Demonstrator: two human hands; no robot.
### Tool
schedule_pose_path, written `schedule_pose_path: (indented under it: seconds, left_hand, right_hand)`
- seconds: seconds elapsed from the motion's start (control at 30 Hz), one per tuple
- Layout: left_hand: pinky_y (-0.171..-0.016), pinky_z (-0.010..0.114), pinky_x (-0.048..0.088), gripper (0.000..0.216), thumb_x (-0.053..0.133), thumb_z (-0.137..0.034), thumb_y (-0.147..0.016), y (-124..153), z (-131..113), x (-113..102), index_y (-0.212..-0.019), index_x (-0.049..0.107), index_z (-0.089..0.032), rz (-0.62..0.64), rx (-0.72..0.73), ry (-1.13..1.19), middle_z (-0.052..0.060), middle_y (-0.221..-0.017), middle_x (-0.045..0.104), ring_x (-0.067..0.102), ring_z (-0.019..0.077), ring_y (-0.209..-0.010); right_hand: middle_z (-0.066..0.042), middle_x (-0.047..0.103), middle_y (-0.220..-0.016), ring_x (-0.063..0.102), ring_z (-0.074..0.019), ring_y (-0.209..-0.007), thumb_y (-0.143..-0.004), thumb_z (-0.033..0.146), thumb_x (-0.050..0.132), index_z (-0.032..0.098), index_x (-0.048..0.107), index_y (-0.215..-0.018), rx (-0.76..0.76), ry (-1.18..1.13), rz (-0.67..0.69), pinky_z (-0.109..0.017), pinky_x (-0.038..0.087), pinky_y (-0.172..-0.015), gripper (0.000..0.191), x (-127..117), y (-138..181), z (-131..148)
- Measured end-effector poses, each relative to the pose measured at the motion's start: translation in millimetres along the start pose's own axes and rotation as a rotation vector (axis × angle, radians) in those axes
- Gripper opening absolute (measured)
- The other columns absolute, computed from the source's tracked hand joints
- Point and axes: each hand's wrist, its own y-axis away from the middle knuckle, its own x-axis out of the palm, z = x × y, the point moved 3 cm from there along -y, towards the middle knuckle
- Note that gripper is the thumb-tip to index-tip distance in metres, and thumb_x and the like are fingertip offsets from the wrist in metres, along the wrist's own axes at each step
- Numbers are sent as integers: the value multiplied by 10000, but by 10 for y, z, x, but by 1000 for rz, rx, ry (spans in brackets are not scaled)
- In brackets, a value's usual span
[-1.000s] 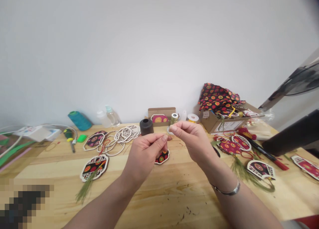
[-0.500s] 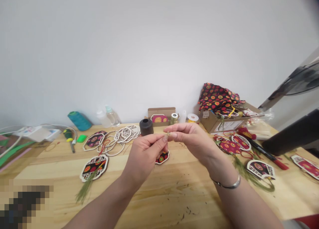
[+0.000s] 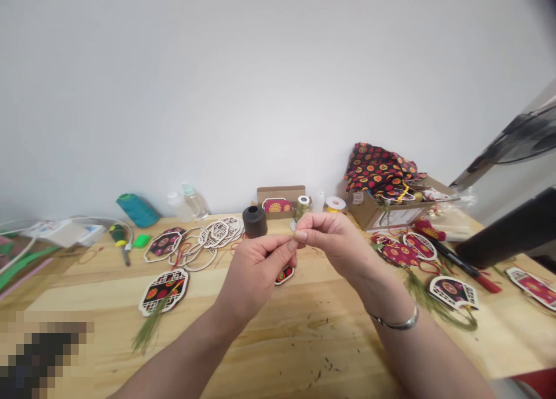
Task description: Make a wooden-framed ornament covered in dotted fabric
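My left hand and my right hand meet over the middle of the table, fingertips touching. Both are closed in a pinch on a bit of thin yellowish thread, mostly covered by the fingers. Below and behind my left fingers, part of a pendant with black patterned fabric and a pale rim shows on the wood. Just behind the hands stand a black thread cone and a spool of olive-gold thread.
Left lie a pendant with a green tassel, pale openwork frames, a screwdriver and a teal thread cone. Right are a carton under patterned fabric, more pendants, a marker and a black cylinder.
My fingertips have drawn closer together, and the yellowish thread that stuck up between them is now largely covered. My right index finger has curled in more.
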Motion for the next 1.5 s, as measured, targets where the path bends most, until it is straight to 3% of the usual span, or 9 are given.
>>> schedule_pose_path:
  seconds: [0.23,0.37,0.53,0.8,1.03,1.13,1.23,1.33,1.5]
  left_hand:
    - [-500,210,293,291,666,-398,-845,-23,29,63,-713,681,-140,53,-90,383,6,-649,555,369,62,-537]
    - [-475,186,264,246,724,-357,-795,-44,10,107,-732,687,-123,65,-162,545,-3,-639,538,339,46,-519]
    - [-460,190,234,298,754,-373,-770,-52,22,117,-649,654,-121,70,-167,531,-22,-584,504,309,40,-492]
    - [-460,210,228,230,745,-362,-784,-58,63,123,-843,750,-140,83,-153,448,-22,-588,521,318,53,-494]
    - [-508,227,303,198,721,-361,-814,-30,91,77,-847,775,-173,61,-105,336,5,-637,594,405,80,-551]
    - [-625,261,421,211,710,-380,-827,-19,86,44,-847,785,-184,25,-78,238,34,-710,667,525,126,-659]
    - [-901,329,465,185,699,-346,-842,-36,41,24,-954,790,-230,2,5,219,65,-987,721,606,196,-969]
    - [-1093,367,363,136,697,-315,-845,-65,12,-3,-920,798,-263,-53,111,208,60,-1287,620,472,241,-1287]
    - [-1131,361,341,104,716,-318,-830,-87,47,-42,-884,802,-297,-158,145,233,28,-1442,493,294,255,-1435]
  right_hand:
    - [17,633,-613,569,-121,-613,-767,376,750,180,616,-652,-27,99,-41,-293,442,-661,264,-13,43,30]
    - [13,647,-649,578,-119,-642,-742,382,765,179,634,-656,-41,99,-68,-297,452,-695,257,-17,37,33]
    - [25,627,-612,555,-110,-608,-725,392,768,184,630,-639,-47,117,-79,-284,439,-647,264,-24,24,31]
    - [43,569,-595,513,-89,-569,-741,396,756,180,607,-627,-64,145,-57,-259,408,-587,286,-35,16,25]
    - [37,590,-576,567,-111,-537,-723,406,787,184,631,-666,-33,59,-26,-265,445,-536,278,28,35,9]
    - [40,590,-556,558,-109,-517,-733,385,785,183,652,-657,-32,28,2,-270,452,-536,253,44,30,23]
    - [17,650,-659,581,-116,-636,-733,378,787,194,712,-680,-123,93,-60,-287,496,-657,205,14,16,49]
    - [-14,736,-887,644,-155,-863,-771,379,754,242,772,-850,-197,129,-129,-340,510,-852,159,-12,2,31]
    - [-46,753,-1068,660,-186,-1044,-831,400,698,253,767,-975,-113,19,-45,-409,475,-995,217,53,-28,-120]
